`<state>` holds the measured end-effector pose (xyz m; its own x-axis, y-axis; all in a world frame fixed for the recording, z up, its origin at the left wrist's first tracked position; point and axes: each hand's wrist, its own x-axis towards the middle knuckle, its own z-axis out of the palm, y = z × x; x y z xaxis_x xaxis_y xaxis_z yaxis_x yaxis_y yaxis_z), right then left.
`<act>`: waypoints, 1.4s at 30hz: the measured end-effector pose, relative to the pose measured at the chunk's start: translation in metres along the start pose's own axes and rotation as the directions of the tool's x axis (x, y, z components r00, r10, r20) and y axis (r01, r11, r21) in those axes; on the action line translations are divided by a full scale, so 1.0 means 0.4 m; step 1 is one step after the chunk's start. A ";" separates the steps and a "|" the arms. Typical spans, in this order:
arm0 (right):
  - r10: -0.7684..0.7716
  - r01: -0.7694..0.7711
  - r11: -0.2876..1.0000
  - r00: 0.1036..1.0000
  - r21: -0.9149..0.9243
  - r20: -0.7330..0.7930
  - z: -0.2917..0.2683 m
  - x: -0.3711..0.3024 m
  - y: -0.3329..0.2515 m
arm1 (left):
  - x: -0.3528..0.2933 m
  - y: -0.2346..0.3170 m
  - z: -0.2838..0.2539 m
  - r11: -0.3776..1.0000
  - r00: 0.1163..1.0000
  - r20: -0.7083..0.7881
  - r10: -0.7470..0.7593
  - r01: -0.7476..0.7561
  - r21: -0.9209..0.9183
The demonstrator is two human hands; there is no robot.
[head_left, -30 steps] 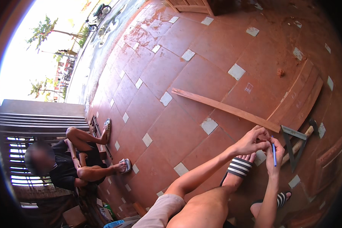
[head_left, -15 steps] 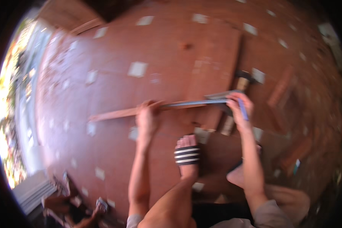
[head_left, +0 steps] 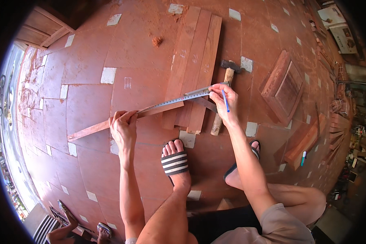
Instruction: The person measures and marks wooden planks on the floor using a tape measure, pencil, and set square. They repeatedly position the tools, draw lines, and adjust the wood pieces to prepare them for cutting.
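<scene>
My left hand (head_left: 124, 124) presses down on a long thin wooden strip (head_left: 91, 129) and the near end of a metal ruler (head_left: 179, 99) lying along it. My right hand (head_left: 223, 99) holds a blue pen (head_left: 225, 101) and rests its fingertips on the ruler's far end. The strip crosses three reddish planks (head_left: 195, 61) laid side by side on the tiled floor. A hammer (head_left: 225, 87) with a wooden handle lies just under my right hand. My left foot in a striped sandal (head_left: 175, 160) is planted between my arms.
A wooden frame panel (head_left: 282, 87) lies to the right, with short wood blocks (head_left: 303, 142) and a marker (head_left: 303, 157) beyond my right knee. More timber is stacked at the right rim. Another person's feet in sandals (head_left: 81, 227) show at the lower left. A sawdust pile (head_left: 157, 41) sits near the planks.
The view swung from a seated person and a bare strip on the floor to straight down. Both hands now hold the ruler along the strip over the planks.
</scene>
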<state>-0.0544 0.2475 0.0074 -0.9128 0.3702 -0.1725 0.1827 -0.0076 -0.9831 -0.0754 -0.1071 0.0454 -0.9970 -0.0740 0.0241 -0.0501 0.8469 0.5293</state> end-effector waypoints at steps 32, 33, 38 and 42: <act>0.027 -0.020 0.999 0.986 -0.040 0.166 0.172 -0.074 -0.043 | 0.006 -0.011 0.012 0.999 1.000 -0.012 0.011 -0.012 -0.041; 0.040 -0.030 0.998 0.984 -0.064 0.171 0.177 -0.076 -0.043 | 0.006 -0.010 0.012 0.999 1.000 -0.012 0.017 -0.017 -0.042; 0.057 -0.050 0.997 0.990 -0.055 0.132 0.177 -0.074 -0.050 | 0.004 -0.004 0.010 0.999 1.000 -0.019 0.025 -0.025 -0.041; 0.046 -0.047 0.998 0.998 0.034 0.044 0.163 -0.062 -0.055 | 0.003 -0.012 0.013 0.999 0.999 -0.021 0.025 -0.025 -0.021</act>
<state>-0.0597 0.1780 0.0295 -0.9187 0.3280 -0.2198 0.2133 -0.0563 -0.9754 -0.0766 -0.1085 0.0383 -0.9964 -0.0643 0.0552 -0.0238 0.8372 0.5463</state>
